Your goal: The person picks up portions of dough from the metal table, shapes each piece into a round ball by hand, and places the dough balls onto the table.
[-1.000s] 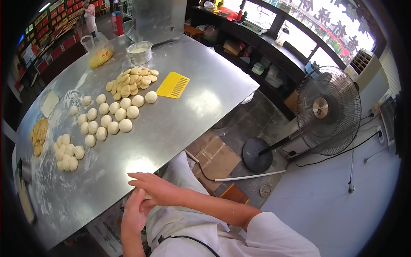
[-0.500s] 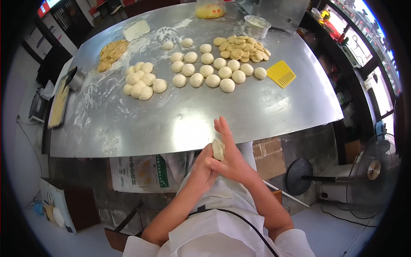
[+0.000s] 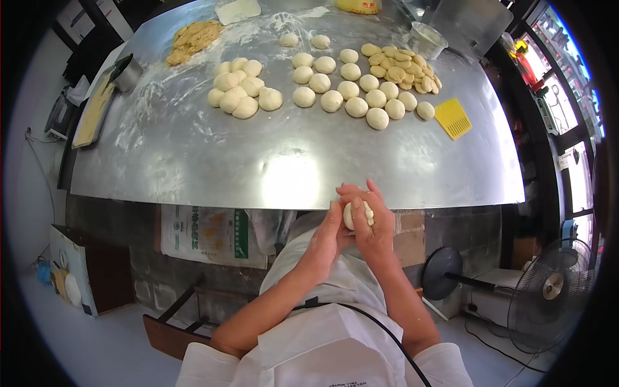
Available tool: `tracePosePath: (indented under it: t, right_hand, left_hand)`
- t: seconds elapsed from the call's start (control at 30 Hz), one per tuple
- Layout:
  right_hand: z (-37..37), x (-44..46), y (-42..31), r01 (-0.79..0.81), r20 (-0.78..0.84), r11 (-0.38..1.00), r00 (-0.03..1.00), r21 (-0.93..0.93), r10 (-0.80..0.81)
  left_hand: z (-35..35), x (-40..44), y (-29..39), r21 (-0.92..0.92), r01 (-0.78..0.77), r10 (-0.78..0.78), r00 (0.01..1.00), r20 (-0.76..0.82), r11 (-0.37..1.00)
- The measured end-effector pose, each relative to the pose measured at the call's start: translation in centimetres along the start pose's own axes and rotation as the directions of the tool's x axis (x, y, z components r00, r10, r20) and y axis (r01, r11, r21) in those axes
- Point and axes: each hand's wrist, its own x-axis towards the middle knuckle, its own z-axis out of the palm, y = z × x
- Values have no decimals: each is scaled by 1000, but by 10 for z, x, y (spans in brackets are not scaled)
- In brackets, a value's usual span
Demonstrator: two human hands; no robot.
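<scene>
A pale dough ball sits between my two hands, just off the front edge of the steel table. My left hand cups it from the left and below. Curled over its right side is my right hand, thumb and fingers pressing on the dough, which bulges in folds there. Beyond the hands, several smooth dough balls stand in loose rows. A tight cluster of dough balls lies to their left. Flat yellowish dough pieces are heaped at the right.
A yellow scraper lies right of the rows. At the back are a big lump of brownish dough, a white scraper and a metal bowl. A metal container stands far left. A fan is on the floor.
My hands have gone from pressed palm to palm to cupped around the dough, with the right fingers now bent over it. The head view has shifted, so the table sits higher.
</scene>
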Motion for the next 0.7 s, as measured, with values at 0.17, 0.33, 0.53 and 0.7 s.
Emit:
tracePosePath:
  t: [0.17,0.33,0.53,0.7]
  right_hand:
    - [-6,6,-25,-109,24,869,994,483,111]
    - [-17,9,-47,-301,170,882,952,362,255]
    - [7,1,-16,-92,-27,974,995,205,100]
    - [1,-1,-35,-192,30,709,972,679,234]
  left_hand:
    - [-21,3,-2,3,-57,57,998,20,998]
    - [-32,1,-4,8,136,-136,989,52,991]
    - [8,-8,10,-74,71,-76,995,-62,995]
    - [-33,-2,-5,-59,68,-65,996,56,996]
